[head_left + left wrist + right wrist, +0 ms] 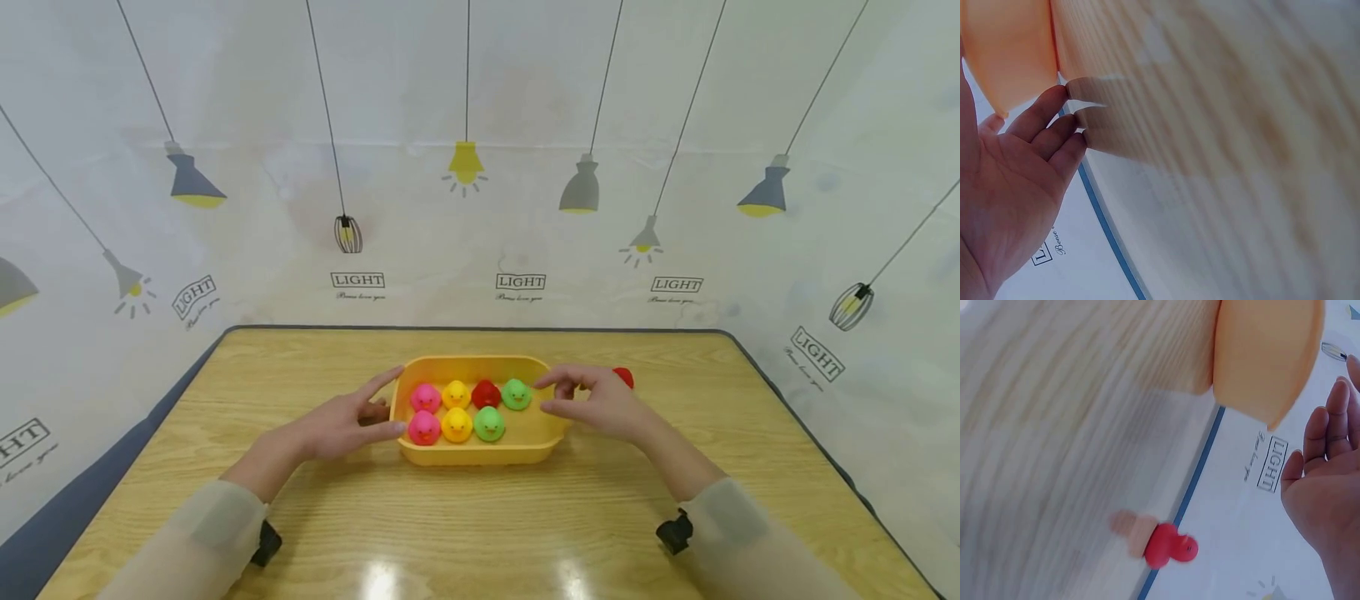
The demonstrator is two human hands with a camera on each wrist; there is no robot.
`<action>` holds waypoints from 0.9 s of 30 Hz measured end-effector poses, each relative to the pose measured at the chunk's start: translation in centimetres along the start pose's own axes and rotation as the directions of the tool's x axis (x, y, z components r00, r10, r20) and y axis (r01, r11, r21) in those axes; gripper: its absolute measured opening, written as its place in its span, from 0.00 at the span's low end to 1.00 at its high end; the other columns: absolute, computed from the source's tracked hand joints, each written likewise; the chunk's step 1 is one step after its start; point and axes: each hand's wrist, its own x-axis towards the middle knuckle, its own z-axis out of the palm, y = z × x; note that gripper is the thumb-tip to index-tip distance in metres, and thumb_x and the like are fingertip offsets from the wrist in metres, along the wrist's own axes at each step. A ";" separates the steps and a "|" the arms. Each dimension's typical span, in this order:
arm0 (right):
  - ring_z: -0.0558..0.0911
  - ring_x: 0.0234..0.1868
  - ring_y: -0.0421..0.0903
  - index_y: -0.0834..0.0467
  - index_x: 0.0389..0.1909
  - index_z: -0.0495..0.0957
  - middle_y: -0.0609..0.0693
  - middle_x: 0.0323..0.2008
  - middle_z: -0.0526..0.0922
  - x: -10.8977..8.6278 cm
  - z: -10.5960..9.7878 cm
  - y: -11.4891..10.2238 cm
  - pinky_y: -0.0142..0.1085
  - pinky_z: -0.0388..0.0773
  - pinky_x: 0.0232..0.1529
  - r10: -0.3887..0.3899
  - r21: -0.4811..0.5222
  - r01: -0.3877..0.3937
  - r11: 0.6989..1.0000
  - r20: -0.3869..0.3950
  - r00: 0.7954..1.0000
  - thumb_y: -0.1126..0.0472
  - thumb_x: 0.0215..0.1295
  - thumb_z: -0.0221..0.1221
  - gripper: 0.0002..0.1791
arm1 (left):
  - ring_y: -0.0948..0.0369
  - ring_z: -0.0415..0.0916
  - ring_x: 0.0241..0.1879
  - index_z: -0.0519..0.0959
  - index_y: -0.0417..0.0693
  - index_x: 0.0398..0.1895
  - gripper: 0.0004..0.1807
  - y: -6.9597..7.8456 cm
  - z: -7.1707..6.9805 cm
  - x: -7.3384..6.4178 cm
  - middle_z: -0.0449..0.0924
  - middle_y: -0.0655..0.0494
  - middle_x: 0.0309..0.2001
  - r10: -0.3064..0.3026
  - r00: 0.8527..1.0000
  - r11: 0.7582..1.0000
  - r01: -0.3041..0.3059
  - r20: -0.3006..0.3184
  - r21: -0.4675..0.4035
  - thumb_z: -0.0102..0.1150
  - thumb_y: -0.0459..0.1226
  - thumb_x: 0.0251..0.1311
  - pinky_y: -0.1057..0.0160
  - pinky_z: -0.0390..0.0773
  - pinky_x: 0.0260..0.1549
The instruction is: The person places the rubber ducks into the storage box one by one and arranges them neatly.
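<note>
A yellow-orange plastic basket [480,455] stands on the table with several rubber ducks inside in two rows. From left to right are two pink ducks [424,427], two yellow ducks [457,425], a red duck [486,394] at the back and two green ducks [490,424]. My left hand [337,425] is at the basket's left end, its thumb and index finger spread along the rim. Over the right end hovers my right hand [603,404], index fingertip close beside the back green duck [516,394], nothing between finger and thumb.
Another red duck [1169,545] sits on the table to the right of the basket, mostly hidden behind the right hand in the head view. The wooden table [450,517] ends at the back against a wall covering [420,250] printed with lamps.
</note>
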 end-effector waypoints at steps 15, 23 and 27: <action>0.78 0.39 0.46 0.56 0.59 0.87 0.49 0.37 0.84 -5.6 -5.2 4.3 0.33 0.76 0.37 0.104 -0.073 -0.107 0.992 -0.036 0.994 0.53 0.75 0.70 0.18 | 0.38 0.68 0.81 0.42 0.87 0.89 0.53 -0.1 0.1 -0.1 0.71 0.39 0.80 -0.021 1.000 1.000 0.021 0.004 -0.008 0.61 0.73 0.68 0.26 0.64 0.77; 0.79 0.37 0.42 0.59 0.62 0.85 0.49 0.38 0.85 -7.0 -6.9 6.6 0.34 0.77 0.36 0.132 -0.067 -0.134 0.989 -0.045 0.990 0.53 0.77 0.69 0.19 | 0.39 0.67 0.82 0.42 0.87 0.89 0.53 0.2 0.0 -0.2 0.71 0.39 0.80 -0.017 1.000 1.000 0.017 0.001 -0.003 0.61 0.72 0.68 0.26 0.62 0.79; 0.79 0.36 0.42 0.58 0.62 0.86 0.50 0.39 0.86 -7.4 -7.7 7.4 0.34 0.77 0.35 0.156 -0.055 -0.159 0.986 -0.050 0.987 0.52 0.78 0.69 0.19 | 0.38 0.67 0.81 0.42 0.86 0.89 0.53 0.4 -0.1 -0.3 0.71 0.38 0.80 -0.014 1.000 1.000 0.014 0.004 -0.001 0.61 0.72 0.68 0.25 0.62 0.78</action>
